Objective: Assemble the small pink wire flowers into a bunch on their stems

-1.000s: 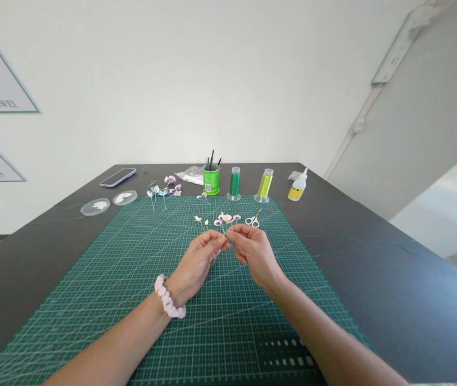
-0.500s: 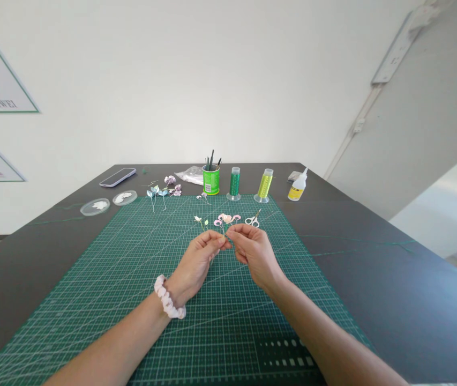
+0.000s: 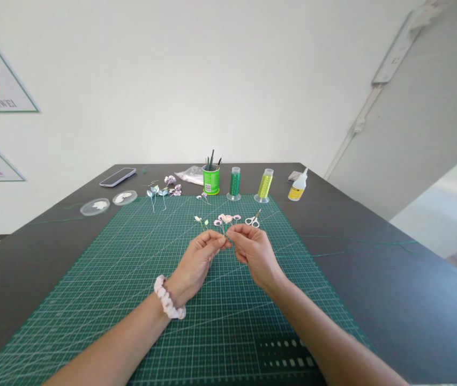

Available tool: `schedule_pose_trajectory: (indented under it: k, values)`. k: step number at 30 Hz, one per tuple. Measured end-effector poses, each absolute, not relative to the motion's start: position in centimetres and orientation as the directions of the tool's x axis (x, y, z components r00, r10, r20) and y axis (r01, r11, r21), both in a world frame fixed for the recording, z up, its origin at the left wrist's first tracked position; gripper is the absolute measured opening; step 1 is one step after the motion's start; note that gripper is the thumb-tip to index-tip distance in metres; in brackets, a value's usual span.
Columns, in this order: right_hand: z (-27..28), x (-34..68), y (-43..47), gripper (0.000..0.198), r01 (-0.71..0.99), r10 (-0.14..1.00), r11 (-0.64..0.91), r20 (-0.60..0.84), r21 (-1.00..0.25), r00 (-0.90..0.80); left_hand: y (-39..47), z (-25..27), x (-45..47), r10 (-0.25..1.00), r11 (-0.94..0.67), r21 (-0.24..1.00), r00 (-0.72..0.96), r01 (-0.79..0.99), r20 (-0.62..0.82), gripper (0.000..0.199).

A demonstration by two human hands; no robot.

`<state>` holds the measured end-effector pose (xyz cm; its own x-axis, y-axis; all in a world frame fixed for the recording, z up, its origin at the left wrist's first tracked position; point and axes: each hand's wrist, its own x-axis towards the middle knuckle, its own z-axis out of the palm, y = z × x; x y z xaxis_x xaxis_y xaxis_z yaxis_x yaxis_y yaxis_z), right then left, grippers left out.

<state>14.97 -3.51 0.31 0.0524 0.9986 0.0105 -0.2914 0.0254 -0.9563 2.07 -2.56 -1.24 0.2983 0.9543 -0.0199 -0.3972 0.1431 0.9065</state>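
Hardly anything has moved since the earlier frame; both hands keep the same pose. The left hand (image 3: 196, 264) pinches the thin stems of a pink flower bunch (image 3: 226, 219), whose blossoms stand just beyond the fingertips. The right hand (image 3: 255, 253) has its fingertips right beside those stems; whether they are closed on anything cannot be told. White-handled scissors (image 3: 253, 221) lie just past the right hand, on the green cutting mat (image 3: 143, 268) beneath both hands.

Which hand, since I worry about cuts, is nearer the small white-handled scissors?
Right. The right hand is just in front of the scissors; the left hand is farther, to their left.
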Motion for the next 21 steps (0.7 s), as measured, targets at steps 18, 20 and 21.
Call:
schedule_pose_trajectory:
  k: [18, 20, 21]
  values:
    - [0.19, 14.95, -3.53, 0.022, -0.276, 0.998, 0.023, 0.008, -0.961, 0.056, -2.79, -1.01, 2.21, 0.953, 0.171, 0.891, 0.299, -0.42, -0.042, 0.018]
    - [0.18, 14.93, -3.51, 0.023, -0.277, 0.999, 0.024, 0.01, -0.96, 0.054, -2.8, -1.0, 2.22, 0.952, 0.18, 0.887, 0.302, -0.426, -0.049, 0.019]
    - [0.18, 14.92, -3.5, 0.023, -0.278, 0.998, 0.025, 0.011, -0.96, 0.054, -2.79, -1.0, 2.21, 0.951, 0.184, 0.885, 0.305, -0.428, -0.051, 0.019]
